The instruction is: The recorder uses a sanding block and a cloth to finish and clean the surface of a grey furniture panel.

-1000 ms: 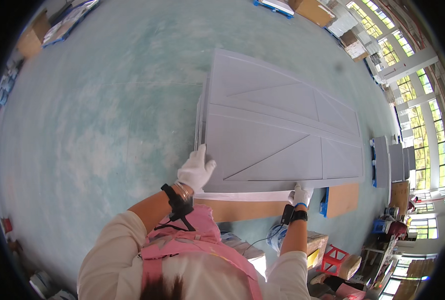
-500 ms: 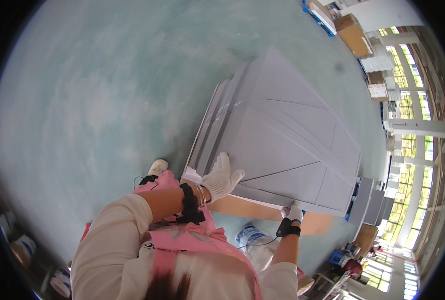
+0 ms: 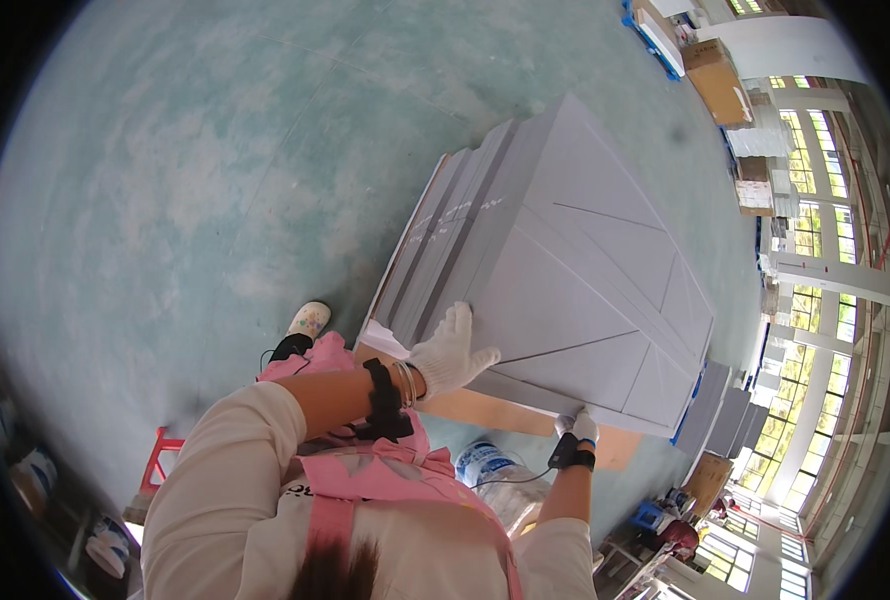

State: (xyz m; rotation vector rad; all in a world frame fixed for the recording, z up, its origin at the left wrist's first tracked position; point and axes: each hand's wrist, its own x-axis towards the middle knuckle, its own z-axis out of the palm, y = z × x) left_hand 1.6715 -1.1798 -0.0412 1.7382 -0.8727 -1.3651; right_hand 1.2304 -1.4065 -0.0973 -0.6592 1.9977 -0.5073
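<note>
Green floor [image 3: 165, 180], grey panel stack [image 3: 565, 270] under both gloved hands

I read this as a factory or warehouse hall. I see a wide, bare green-grey concrete floor [image 3: 165, 180], tall rows of windows [image 3: 815, 330] between white columns on the far side, cardboard boxes [image 3: 720, 75] and blue pallets [image 3: 655, 35] along the edge, and a thick stack of large grey sheets [image 3: 565, 270] resting on a low brown platform [image 3: 505, 415].
</note>
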